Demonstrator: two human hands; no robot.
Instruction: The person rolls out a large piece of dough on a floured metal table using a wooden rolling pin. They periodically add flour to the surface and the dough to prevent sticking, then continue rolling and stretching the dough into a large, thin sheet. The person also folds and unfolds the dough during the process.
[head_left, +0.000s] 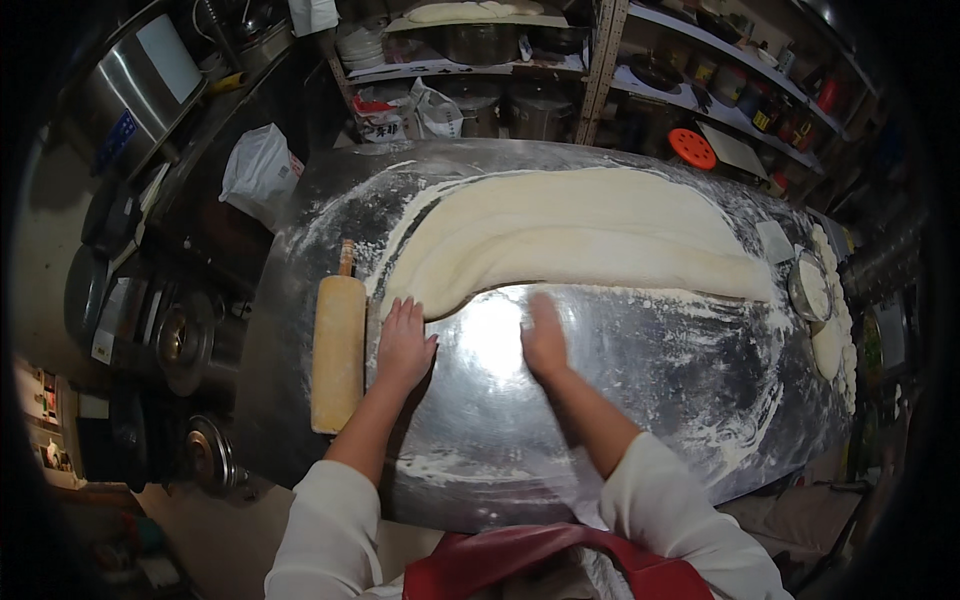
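Observation:
A broad sheet of dough (570, 217) lies across the floured metal worktable (480, 420), its near edge folded into a thick roll. My left hand (406, 341) rests at the dough's left end, fingertips against the near edge and fingers nearly together. Just short of the roll's middle is my right hand (544, 337), blurred, with the thumb apart from the fingers and nothing visible in it. Whether its fingertips touch the dough I cannot tell. A wooden rolling pin (339, 352) lies to the left of my left hand, its handle pointing away from me.
On the table's right side sit a metal bowl of flour (810, 289), a pale scraper (774, 241) and dough pieces (829, 349). A white plastic bag (260, 171) is at the far left corner. Shelves (469, 69) with pots and jars stand behind. Lidded pots (210, 454) flank the left.

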